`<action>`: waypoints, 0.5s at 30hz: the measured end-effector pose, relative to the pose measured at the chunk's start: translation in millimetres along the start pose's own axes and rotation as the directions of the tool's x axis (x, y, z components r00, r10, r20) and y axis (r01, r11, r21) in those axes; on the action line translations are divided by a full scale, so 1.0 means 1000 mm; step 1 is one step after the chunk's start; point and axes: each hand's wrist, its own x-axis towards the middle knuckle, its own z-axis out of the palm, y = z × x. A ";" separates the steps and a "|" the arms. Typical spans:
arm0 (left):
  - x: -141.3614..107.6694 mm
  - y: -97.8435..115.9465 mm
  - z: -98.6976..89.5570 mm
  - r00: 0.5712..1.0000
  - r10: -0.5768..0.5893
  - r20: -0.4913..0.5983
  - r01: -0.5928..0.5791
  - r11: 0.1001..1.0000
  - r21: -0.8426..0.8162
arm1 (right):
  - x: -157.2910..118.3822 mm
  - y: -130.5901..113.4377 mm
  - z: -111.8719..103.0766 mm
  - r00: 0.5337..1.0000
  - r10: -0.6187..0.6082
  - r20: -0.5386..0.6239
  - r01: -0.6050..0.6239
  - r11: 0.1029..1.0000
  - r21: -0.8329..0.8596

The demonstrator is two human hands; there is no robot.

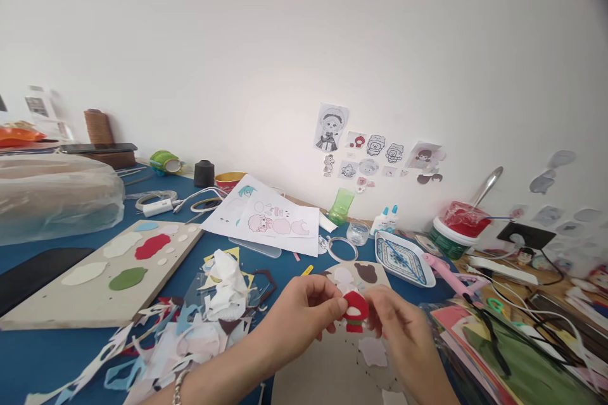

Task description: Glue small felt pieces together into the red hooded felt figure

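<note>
just right of the lower middle of the frame, the left hand (316, 307) pinches a small red figure (356, 312) by its left edge between thumb and fingers, while the right hand (399, 323) curls close at its right edge, and whether that one grips too i cannot tell. both hands are above a beige board (313, 373) at the bottom of the frame, with pale cut pieces (373, 352) on it. scraps (190, 345) lie heaped on the blue surface (23, 364) at lower left, and a patterned tray (403, 259) sits at center right.
</note>
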 end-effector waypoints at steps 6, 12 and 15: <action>0.002 0.001 -0.004 0.998 -0.066 -0.003 0.065 0.989 -0.131 | 0.000 0.001 -0.012 0.982 0.010 -0.186 -0.009 1.000 0.007; -0.001 0.012 -0.013 0.993 0.003 -0.118 -0.019 0.991 -0.135 | -0.009 -0.006 -0.027 0.946 -0.256 -0.201 0.258 0.966 -0.013; -0.001 0.015 -0.016 0.980 0.047 -0.193 -0.076 0.986 -0.148 | -0.020 -0.005 -0.019 0.921 -0.373 -0.114 0.356 0.923 -0.143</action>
